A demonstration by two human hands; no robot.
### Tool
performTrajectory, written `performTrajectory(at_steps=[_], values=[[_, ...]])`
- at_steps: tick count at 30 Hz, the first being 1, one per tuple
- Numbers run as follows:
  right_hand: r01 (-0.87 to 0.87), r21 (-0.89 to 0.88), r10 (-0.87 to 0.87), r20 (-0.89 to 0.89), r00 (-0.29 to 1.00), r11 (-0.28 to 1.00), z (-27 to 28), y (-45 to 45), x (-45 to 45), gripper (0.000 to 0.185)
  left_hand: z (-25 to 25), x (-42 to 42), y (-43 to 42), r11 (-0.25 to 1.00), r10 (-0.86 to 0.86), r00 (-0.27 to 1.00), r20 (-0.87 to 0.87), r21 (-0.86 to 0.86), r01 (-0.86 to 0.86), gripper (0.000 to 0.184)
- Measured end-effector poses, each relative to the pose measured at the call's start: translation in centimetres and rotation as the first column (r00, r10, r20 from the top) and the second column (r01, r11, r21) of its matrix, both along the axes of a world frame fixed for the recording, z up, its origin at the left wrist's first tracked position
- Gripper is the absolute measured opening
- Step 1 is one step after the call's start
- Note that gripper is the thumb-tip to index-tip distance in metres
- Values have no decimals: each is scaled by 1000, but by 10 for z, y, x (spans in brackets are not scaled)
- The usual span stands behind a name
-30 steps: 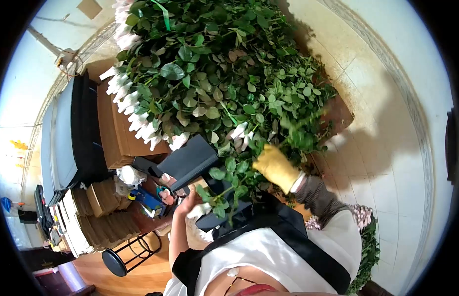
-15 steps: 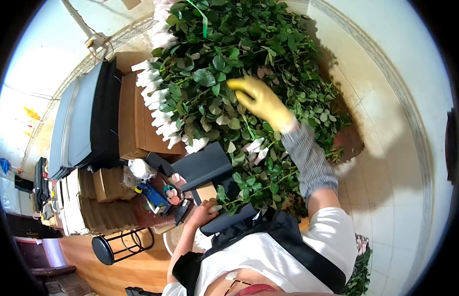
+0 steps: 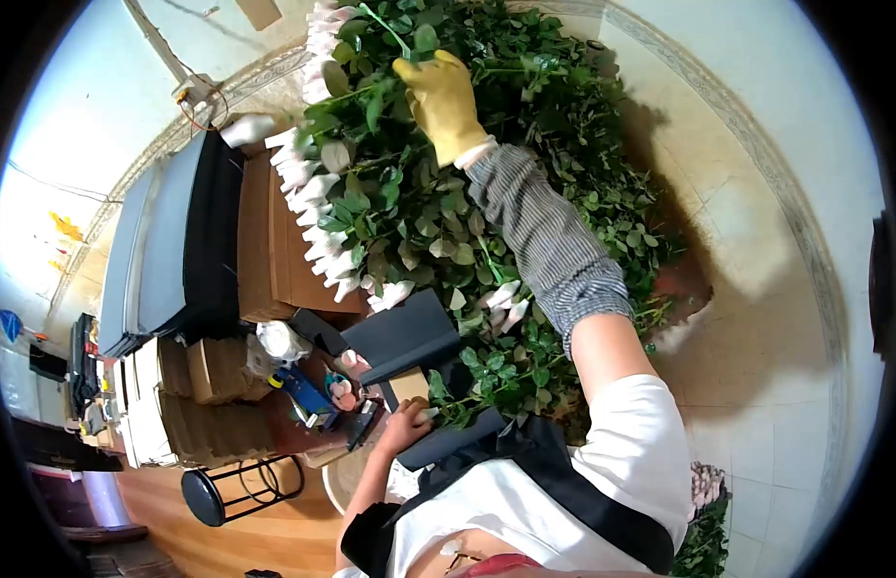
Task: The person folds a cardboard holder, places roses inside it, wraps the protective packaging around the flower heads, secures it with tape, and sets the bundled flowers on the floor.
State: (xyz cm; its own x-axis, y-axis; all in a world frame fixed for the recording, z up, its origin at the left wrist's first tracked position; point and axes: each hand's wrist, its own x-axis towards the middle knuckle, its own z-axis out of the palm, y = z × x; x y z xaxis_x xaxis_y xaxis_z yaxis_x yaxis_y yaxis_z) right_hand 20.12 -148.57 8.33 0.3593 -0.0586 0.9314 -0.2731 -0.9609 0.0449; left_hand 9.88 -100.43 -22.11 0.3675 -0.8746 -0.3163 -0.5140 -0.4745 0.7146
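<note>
Inspecting the scene through the head view, I find my right hand (image 3: pixel 442 106), in a yellow glove, over the upper part of a large heap of rose stems (image 3: pixel 554 125). Its fingers are bent among the leaves near a green strip (image 3: pixel 385 27); I cannot tell whether they grasp a stem. A grey ribbed sleeve (image 3: pixel 549 226) covers the forearm.

The heap lies on a reddish-brown table (image 3: pixel 684 277), with the white-wrapped flower heads (image 3: pixel 323 246) along its left edge. One wrapped head (image 3: pixel 248 130) juts out beyond that row, above a brown carton (image 3: pixel 289 255).

My left hand (image 3: pixel 405 426) is bare and sits low at the near side, against a piece of cardboard (image 3: pixel 408 387). A small pale item shows at its fingertips, with a leafy stem (image 3: pixel 482 380) just beside; I cannot confirm a grip.

Next to the cardboard is a black folded board (image 3: pixel 405 332). Further left I record a white plastic bundle (image 3: pixel 282 341), a blue object (image 3: pixel 303 389) and stacked cardboard (image 3: pixel 202 429). A round black stool (image 3: pixel 202 497) stands on the wooden floor (image 3: pixel 246 539).
</note>
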Motion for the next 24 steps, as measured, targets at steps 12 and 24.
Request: performTrajectory(at_steps=[12,24], values=[[-90,728,659,-552,511,680,-79,133,-224,29,-22,2,12,995,24,953,-302,-84,-51,56],[156,563,501,-809,307,812,-276,174,-310,20,0,8,0,981,-146,967,208,-99,169,35]])
